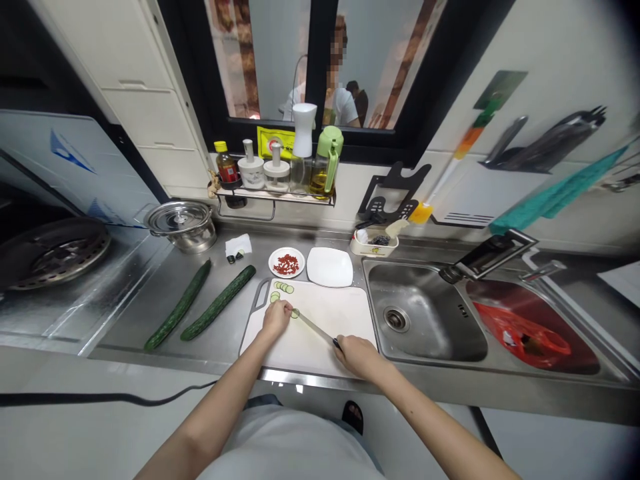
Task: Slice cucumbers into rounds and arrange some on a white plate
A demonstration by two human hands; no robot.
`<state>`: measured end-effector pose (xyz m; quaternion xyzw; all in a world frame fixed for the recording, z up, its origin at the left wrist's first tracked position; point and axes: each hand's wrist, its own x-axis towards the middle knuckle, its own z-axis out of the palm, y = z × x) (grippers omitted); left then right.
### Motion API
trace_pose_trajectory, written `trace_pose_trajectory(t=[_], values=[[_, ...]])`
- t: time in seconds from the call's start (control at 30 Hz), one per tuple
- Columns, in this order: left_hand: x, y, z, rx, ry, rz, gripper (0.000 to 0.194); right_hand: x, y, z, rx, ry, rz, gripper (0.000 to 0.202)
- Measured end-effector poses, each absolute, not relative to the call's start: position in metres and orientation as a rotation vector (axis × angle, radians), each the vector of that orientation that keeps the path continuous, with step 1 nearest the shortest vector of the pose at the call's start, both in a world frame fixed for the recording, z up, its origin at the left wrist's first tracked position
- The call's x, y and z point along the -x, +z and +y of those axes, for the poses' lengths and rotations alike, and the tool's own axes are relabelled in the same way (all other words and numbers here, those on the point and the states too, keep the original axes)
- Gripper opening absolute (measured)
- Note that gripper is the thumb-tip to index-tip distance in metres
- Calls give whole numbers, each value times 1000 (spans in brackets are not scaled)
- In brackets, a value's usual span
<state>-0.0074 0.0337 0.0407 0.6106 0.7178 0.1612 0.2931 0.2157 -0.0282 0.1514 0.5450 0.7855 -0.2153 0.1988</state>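
Note:
My right hand (356,355) is closed round the black handle of a knife (315,328), whose blade points up and left over the white cutting board (330,357). At the blade's tip lies a thin cucumber slice (295,313). Just left of the tip is my left hand (277,316), fingers pressed together; what they hold, if anything, is hidden. Several cucumber slices (283,287) lie at the board's upper left. Two whole cucumbers (220,303) rest on the steel counter left of the board.
Behind the board stand a plate of red pieces (287,264) and a white plate (330,267). A sink (425,313) is on the right, a lidded pot (183,223) at the back left. Bottles fill a wall rack (280,195).

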Motion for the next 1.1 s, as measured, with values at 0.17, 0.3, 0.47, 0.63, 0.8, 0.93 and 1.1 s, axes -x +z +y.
trace_pose_trajectory(t=[0.17, 0.3, 0.47, 0.63, 0.8, 0.93, 1.1], values=[[7, 39, 35, -1642, 434, 1918, 23, -220, 151, -31, -1561, -630, 2189, 31], [5, 41, 32, -1678, 424, 1924, 25, -226, 152, -39, -1584, -659, 2156, 31], [2, 45, 24, -1766, 480, 1914, 27, -234, 155, -49, -1628, -705, 2122, 31], [0, 47, 22, -1784, 435, 1896, 20, -248, 149, -56, -1764, -872, 2131, 27], [0, 51, 26, -1739, 438, 1897, 13, -257, 123, -64, -2039, -1126, 2142, 28], [-1, 53, 29, -1691, 466, 1904, 9, -256, 110, -68, -2084, -1113, 2133, 26], [-3, 54, 30, -1675, 478, 1911, 8, -253, 108, -66, -2085, -1102, 2109, 29]])
